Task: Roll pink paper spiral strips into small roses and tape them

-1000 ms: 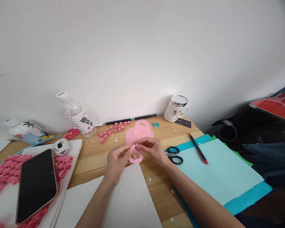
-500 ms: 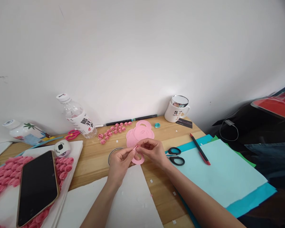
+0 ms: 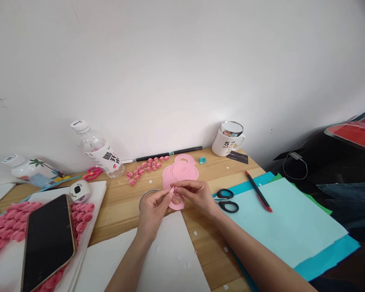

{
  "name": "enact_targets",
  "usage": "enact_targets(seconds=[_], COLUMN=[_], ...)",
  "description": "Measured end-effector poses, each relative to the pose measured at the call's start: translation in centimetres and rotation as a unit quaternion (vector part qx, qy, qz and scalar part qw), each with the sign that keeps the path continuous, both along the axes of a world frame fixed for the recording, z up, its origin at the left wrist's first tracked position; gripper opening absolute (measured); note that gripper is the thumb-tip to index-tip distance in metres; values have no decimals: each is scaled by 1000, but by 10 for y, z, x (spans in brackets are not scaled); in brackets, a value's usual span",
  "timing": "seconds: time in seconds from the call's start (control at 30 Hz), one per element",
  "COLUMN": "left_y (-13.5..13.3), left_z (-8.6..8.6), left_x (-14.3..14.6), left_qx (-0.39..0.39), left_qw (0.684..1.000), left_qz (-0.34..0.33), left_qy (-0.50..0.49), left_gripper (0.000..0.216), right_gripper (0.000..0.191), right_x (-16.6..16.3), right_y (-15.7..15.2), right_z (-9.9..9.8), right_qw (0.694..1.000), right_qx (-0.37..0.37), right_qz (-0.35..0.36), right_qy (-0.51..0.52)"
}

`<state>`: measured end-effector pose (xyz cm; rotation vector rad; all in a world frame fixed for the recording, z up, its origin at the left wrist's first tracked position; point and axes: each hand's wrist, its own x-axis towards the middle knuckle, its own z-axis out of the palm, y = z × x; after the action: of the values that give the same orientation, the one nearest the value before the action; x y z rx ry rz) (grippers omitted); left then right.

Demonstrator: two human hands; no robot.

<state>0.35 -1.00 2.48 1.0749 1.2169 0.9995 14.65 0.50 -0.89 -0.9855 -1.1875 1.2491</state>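
The pink paper strip (image 3: 178, 206) is just in front of the stack of pink discs (image 3: 185, 173), held in both hands, its curved lower part hanging below the fingers. The left hand (image 3: 153, 207), in front of the stack and slightly to its left, has thumb and forefinger clamped on the strip. The right hand (image 3: 197, 196), in front of the stack and slightly to its right, pinches the strip's upper end, which the fingertips partly hide. A grey ring (image 3: 144, 192), partly covered by the left hand, lies in front of the stack to its left. Small pink paper rolls (image 3: 145, 166) lie to the left of the stack, and a teal roll (image 3: 202, 160) sits just to its right. Black-handled scissors (image 3: 229, 207) lie in front of the stack and to its right, near the right hand
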Motion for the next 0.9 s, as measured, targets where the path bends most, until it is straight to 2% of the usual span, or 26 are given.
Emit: enact_targets(seconds=[0.27,0.47,0.6,0.7,0.8,0.9], left_y=[-1,-1,-1,0,1,1], left_z=[-1,-2,0,1,0,-1], left_x=[2,2,1,0,-2,-1], left_qx=[-29,-9,11,22,29,17], left_qw=[999,1000,1000,1000,999,1000], left_qz=[0,-11,-11,0,7,-4], left_qy=[-18,-21,-6,14,29,22], left_gripper=[26,22,21,20,22,24], right_gripper=[13,12,10,13,18,17], right_x=[-3,-3,0,1,1,0], right_y=[-2,0,1,0,-2,-2], right_z=[1,-1,-3,0,2,1], right_qw=[999,998,998,997,997,999], right_qx=[11,19,55,68,54,27], right_qz=[-22,-14,-25,-6,11,3], right_qy=[23,52,23,-19,-53,-46])
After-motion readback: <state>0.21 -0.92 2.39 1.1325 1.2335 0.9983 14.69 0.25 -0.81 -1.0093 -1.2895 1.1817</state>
